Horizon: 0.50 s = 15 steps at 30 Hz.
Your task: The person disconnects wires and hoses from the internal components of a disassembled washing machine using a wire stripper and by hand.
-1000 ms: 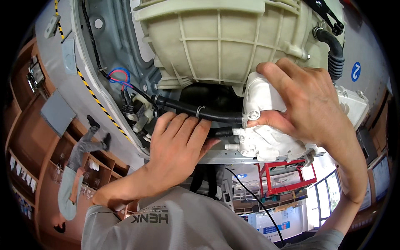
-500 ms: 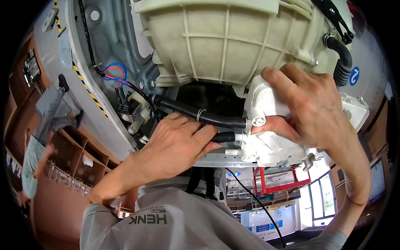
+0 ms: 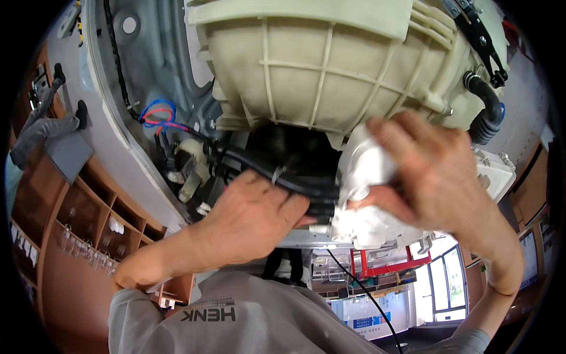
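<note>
My left hand (image 3: 250, 209) is closed around the lower black rubber hose (image 3: 321, 210), just short of the white plastic housing (image 3: 362, 159). An upper black hose (image 3: 253, 165) with a thin wire clip runs just above my left fingers to the same housing. My right hand (image 3: 427, 171) grips the housing from its right side, thumb in front and fingers over the top. Motion blur smears the joint between hoses and housing, so how far the lower hose sits on its nozzle cannot be told. My left fingertips are partly hidden.
A cream ribbed plastic tub (image 3: 295, 65) fills the area above. At left are the grey metal cabinet wall (image 3: 159, 53), a coil of blue and red wires (image 3: 158, 112) and a valve (image 3: 190, 153). A corrugated black hose (image 3: 486, 112) hangs at right. Another person (image 3: 41, 127) is at far left.
The white housing has shifted slightly left and down with my right hand. The lower hose's end now appears closer to the housing. The view has shifted a little.
</note>
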Tool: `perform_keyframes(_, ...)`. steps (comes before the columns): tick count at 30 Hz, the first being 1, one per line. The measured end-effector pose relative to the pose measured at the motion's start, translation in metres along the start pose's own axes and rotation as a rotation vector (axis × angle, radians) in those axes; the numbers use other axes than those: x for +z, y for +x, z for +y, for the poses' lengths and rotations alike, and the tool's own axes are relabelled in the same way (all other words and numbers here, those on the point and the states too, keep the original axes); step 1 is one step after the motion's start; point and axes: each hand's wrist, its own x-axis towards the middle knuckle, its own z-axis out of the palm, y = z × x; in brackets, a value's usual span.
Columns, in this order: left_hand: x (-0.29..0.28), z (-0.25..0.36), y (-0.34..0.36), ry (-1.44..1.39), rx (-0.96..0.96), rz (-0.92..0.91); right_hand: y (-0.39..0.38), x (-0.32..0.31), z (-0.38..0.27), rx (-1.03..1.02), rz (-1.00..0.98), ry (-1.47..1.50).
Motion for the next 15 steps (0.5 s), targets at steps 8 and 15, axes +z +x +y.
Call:
perform_keyframes(8, -0.005, 0.004, 0.007, -0.007, -0.071, -0.07, 0.002, -0.001, 0.004, 0.03, 0.038, 0.053)
perform_keyframes(15, -0.023, 0.014, -0.011, 0.142, -0.173, 0.062, -0.007, -0.007, -0.01, 0.191, -0.016, 0.072)
